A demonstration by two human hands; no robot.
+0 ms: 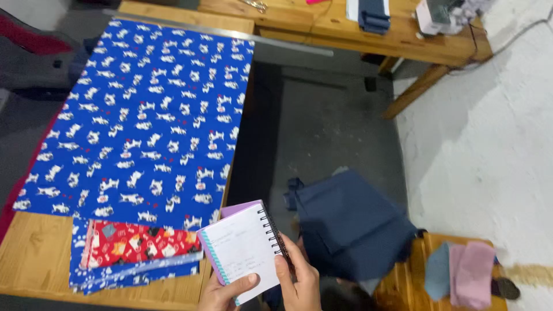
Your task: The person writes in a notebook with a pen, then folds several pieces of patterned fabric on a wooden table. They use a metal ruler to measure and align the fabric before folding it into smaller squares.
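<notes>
Hands meet at the bottom edge of the view around a small spiral-bound notebook (245, 247), held open and tilted, its white lined page facing up with faint handwriting too small to read and a lilac cover showing behind it. The left hand (222, 294) grips the lower corner of the page, thumb pressed flat on the paper and fingers hidden beneath. The right hand (299, 279) closes on the spiral edge, thumb on the page and fingers wrapped behind the black wire binding. The notebook hangs just past the near right corner of a wooden tabletop (34, 259). On that tabletop lies a long spread of blue fabric (144, 115) printed with small white dogs, reaching from the far end almost to the near edge. At its near end sits a folded stack of cloths (135, 253), a red printed piece on top of blue ones, just left of the notebook. Below and to the right, on the dark floor, a heap of navy cloth (351, 224) lies beside a low wooden stool (412, 282) carrying pink and grey-blue fabric pieces (466, 273). A second wooden table (368, 34) stands across the far end.
</notes>
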